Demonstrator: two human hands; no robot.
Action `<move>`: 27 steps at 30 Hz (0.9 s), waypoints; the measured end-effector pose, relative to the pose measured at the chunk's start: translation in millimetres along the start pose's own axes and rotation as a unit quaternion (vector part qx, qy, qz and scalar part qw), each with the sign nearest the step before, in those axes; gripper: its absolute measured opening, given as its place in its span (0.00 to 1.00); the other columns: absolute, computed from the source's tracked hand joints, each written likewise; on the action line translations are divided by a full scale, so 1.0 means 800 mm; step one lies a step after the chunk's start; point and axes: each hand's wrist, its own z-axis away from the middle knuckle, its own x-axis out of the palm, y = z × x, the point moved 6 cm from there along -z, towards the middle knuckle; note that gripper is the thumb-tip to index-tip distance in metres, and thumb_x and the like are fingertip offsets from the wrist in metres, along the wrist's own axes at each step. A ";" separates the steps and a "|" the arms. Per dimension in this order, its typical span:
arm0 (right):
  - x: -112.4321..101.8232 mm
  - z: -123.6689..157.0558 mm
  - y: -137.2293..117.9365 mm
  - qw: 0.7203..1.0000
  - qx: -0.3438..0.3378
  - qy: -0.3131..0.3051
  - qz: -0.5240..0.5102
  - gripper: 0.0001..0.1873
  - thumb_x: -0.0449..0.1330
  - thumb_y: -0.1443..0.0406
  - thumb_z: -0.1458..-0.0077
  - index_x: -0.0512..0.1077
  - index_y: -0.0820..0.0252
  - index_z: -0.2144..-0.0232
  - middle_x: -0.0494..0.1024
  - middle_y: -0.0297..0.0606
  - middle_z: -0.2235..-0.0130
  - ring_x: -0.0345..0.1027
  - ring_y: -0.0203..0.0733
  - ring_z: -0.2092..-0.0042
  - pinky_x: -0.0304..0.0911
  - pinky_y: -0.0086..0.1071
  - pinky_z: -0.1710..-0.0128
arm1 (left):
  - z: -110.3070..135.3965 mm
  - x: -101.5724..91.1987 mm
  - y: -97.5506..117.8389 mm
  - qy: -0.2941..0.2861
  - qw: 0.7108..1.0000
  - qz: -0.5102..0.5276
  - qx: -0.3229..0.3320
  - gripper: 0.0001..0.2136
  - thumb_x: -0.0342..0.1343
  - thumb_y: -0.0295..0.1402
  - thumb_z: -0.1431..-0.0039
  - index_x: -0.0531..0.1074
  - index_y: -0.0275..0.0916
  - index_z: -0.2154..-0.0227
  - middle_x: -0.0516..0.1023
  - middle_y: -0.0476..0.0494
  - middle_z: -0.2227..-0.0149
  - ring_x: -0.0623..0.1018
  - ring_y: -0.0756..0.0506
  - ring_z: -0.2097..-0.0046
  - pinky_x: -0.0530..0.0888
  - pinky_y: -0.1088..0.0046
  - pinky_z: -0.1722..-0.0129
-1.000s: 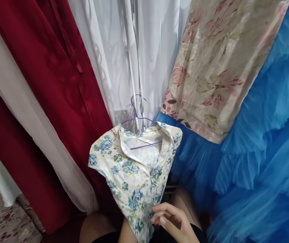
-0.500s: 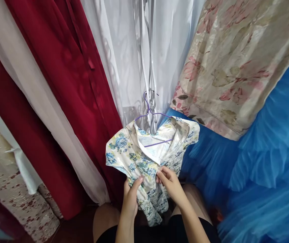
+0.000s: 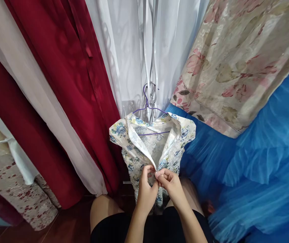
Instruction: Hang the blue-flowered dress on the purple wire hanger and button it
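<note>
A small white garment with blue and yellow flowers [image 3: 134, 141] hangs on a purple wire hanger [image 3: 146, 101] in front of me, its neck spread open in a V. My left hand [image 3: 146, 190] and my right hand [image 3: 169, 182] meet at the bottom of that V. Both pinch the two front edges of the garment together with thumb and fingers. What sits between the fingertips is too small to make out. My forearms rise from the lower edge, above my knees and black shorts.
Hanging clothes crowd round: dark red dresses [image 3: 58, 84] at left, sheer white fabric [image 3: 126, 50] behind the hanger, a cream dress with pink flowers [image 3: 230, 67] at upper right, blue tulle [image 3: 261, 162] at right. A spotted cream cloth [image 3: 12, 195] lies at lower left on a reddish floor.
Both hands have come up from the lower edge to the garment's front and closed on its opening. The garment now hangs squarer, with its neck spread into a V.
</note>
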 end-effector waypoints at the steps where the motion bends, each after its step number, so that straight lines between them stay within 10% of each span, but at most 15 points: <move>1: -0.001 0.001 0.001 1.000 0.000 0.002 0.000 0.17 0.70 0.53 0.51 0.74 0.61 0.75 0.68 0.30 0.81 0.58 0.35 0.78 0.53 0.29 0.75 | 0.000 0.005 0.001 -0.005 1.000 -0.013 0.002 0.11 0.55 0.28 0.39 0.69 0.42 0.54 0.75 0.41 0.55 0.76 0.42 0.51 0.71 0.65 0.50; 27: 0.008 -0.009 -0.037 0.997 -0.011 0.064 -0.029 0.14 0.69 0.57 0.52 0.76 0.63 0.75 0.62 0.27 0.85 0.47 0.30 0.80 0.42 0.28 0.78 | -0.002 -0.011 0.006 0.023 0.992 -0.118 0.048 0.04 0.55 0.30 0.38 0.71 0.39 0.69 0.77 0.46 0.69 0.77 0.45 0.64 0.71 0.70 0.61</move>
